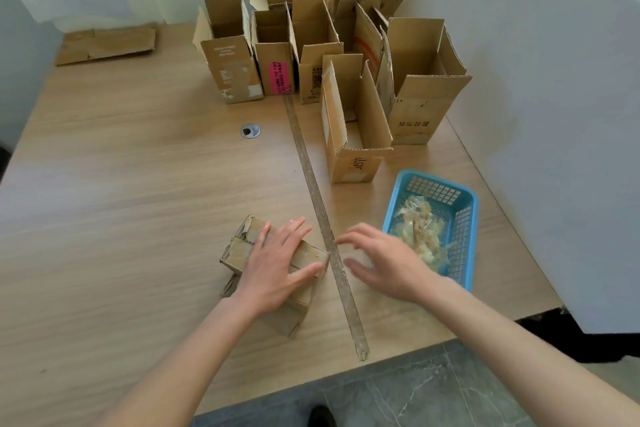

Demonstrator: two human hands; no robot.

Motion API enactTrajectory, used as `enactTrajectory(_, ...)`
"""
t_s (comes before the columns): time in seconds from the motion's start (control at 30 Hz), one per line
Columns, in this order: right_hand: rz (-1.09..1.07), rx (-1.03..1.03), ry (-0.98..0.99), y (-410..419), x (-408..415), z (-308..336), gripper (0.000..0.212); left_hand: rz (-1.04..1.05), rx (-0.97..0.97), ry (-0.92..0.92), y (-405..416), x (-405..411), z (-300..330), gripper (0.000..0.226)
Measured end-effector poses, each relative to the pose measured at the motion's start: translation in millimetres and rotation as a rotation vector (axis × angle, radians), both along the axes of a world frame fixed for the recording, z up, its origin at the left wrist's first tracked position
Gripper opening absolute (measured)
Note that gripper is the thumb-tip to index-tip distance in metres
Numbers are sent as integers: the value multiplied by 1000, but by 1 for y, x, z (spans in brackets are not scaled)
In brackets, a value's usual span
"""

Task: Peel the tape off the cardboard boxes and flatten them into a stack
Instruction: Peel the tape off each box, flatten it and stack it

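Left hand (277,263) presses flat on the box (273,274); right hand (384,260) is open and empty. Tape may tear.

What the head view hides, crops or blurs

The left hand (273,267) lies flat over the small taped box (242,250) at lower centre, covering most of its top, so any tape there cannot be seen. The right hand (384,260) is motion-blurred, and whether its fingers hold anything cannot be told; it also masks the near left corner of the blue basket (465,218). In the upper middle, the front open boxes (353,114) hide the lower parts of those behind. Print on the box labels (277,78) is mostly too small to read. A dark shoe (320,416) is cut by the bottom edge.
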State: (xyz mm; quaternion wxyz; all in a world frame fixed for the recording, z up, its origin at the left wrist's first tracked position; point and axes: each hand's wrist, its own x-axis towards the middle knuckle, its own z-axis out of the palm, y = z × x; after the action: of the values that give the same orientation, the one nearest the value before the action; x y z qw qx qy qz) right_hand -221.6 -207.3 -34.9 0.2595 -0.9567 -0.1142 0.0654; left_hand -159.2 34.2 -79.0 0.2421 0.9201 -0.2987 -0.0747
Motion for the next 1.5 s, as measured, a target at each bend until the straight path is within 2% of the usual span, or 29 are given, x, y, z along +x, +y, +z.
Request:
enactTrajectory(0.07,51,36,77,34,4,0,52,65,-147,70,3,4,7,64)
enactTrajectory(0.13,5,8,109,60,10,-3,62,146,-205,17,14,9,14,51)
enactTrajectory(0.23,-78,3,132,78,20,-9,66,249,-58,-111,41,15,22,46)
enactTrajectory(0.3,-108,54,129,81,27,-13,58,283,31,-103,60,16,25,51)
enactTrajectory(0.37,-117,69,95,83,33,-13,41,342,51,10,73,14,30,60)
enactTrajectory(0.43,-130,78,73,86,40,-10,29,407,28,107,79,11,35,68)
enactTrajectory(0.57,-216,155,79,96,52,-7,24,550,-91,186,76,6,42,81)
enactTrajectory(0.67,-391,237,70,107,57,-3,30,685,-107,242,76,7,39,94)
enactTrajectory(0.87,-661,249,6,133,66,-1,42,784,91,320,56,18,46,119)
enactTrajectory(0.93,-736,246,27,138,67,-1,45,808,144,337,52,19,45,120)
enactTrajectory(1.07,-762,197,126,136,67,-4,60,828,158,337,51,21,44,107)
enactTrajectory(1.17,-671,44,316,138,67,0,84,847,51,294,54,22,47,94)
enactTrajectory(1.23,-623,-84,452,137,71,9,90,877,-56,282,59,20,47,84)
enactTrajectory(1.3,-582,-88,592,132,79,18,83,909,-179,287,64,19,48,76)
enactTrajectory(1.37,-563,32,627,126,86,28,60,922,-281,290,65,21,52,68)
enactTrajectory(1.43,-543,110,495,119,92,35,40,958,-398,292,68,27,58,57)
enactTrajectory(1.47,-539,168,416,115,94,37,37,976,-453,288,71,32,61,52)
enactTrajectory(1.5,-535,252,353,111,96,39,43,981,-489,272,74,36,64,49)
